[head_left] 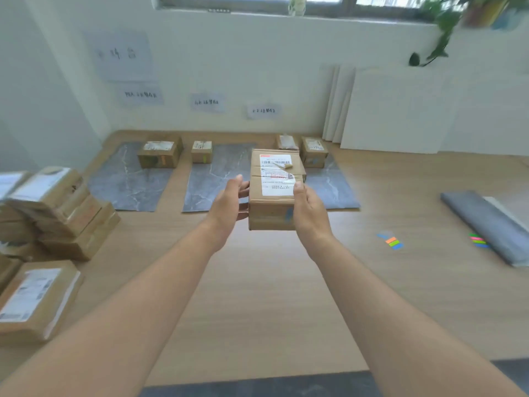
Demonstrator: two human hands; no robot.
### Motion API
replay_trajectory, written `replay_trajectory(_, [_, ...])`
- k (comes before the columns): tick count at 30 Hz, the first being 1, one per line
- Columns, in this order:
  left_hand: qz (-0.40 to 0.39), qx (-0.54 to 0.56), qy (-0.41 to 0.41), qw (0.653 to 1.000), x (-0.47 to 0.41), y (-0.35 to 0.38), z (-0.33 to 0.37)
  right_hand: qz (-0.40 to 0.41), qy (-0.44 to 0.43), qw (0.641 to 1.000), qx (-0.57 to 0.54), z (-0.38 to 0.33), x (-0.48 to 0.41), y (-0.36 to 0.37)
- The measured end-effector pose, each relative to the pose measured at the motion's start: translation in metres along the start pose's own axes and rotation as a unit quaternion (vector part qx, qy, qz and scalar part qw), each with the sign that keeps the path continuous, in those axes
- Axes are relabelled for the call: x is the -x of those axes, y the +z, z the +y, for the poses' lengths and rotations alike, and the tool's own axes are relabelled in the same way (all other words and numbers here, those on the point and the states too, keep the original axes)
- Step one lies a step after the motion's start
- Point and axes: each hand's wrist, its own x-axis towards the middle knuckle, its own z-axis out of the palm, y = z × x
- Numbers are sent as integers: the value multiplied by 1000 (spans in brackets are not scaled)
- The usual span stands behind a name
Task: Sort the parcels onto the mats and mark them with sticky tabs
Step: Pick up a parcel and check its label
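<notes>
Both hands, left [227,203] and right [307,212], clasp a brown cardboard parcel [272,190] bearing a white barcoded label and a blue tab.

Three mats [217,179] side by side — parcels [160,154] at their far ends.

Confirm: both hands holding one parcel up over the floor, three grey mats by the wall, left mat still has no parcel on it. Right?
Not quite. The head view shows the left mat already has a parcel at its far end. The rest holds: the left hand and right hand hold one parcel up between them, and three grey mats lie by the wall.
</notes>
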Motion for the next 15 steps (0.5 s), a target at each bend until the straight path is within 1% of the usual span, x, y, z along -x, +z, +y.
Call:
replay_trajectory(4, [-24, -8, 7, 1000, -2, 16, 38, 22, -11, 1000, 1, -33, -8, -27])
replay_trajectory(8, [-33, -16, 25, 999, -17, 38, 64, 48, -23, 999, -7, -51, -26, -49])
replay_trajectory(11, [-38, -11, 28, 999, -37, 59, 73, 57, -18, 998, -11, -50, -48, -63])
replay_trajectory(15, [-36, -27, 11, 999, -79, 88, 70, 46, 4, 999, -17, -35, -96, -81])
